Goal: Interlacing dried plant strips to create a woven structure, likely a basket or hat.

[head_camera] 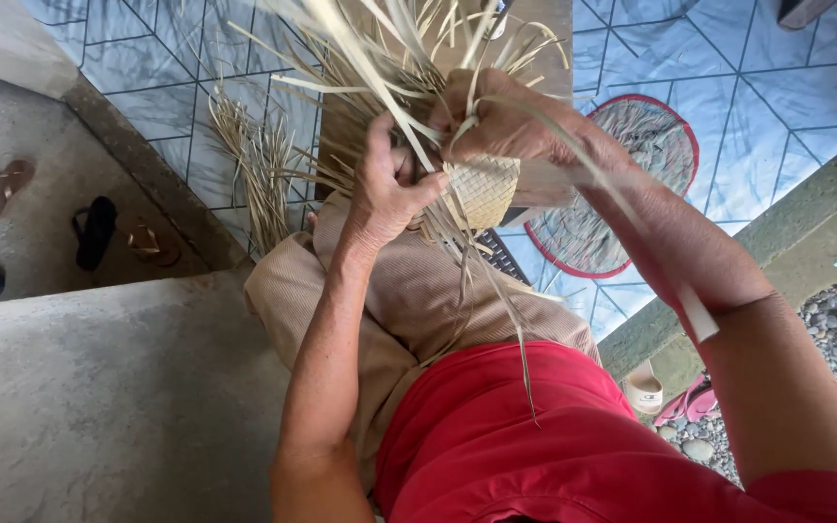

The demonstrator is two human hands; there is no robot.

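Loose straw strips (380, 58) crowding above, open lap (418, 291) below.

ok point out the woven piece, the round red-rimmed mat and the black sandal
woven piece (483, 190), head view, on its checkered plaited face
round red-rimmed mat (653, 136), head view, on its woven centre
black sandal (95, 230), head view, on its strap

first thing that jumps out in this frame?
Centre top: both hands work a small woven piece of pale straw, the left hand gripping its edge, the right hand on top. Loose strips fan upward from it. On the tiled floor to the right lies a round red-rimmed mat; at far left, sandals on concrete.
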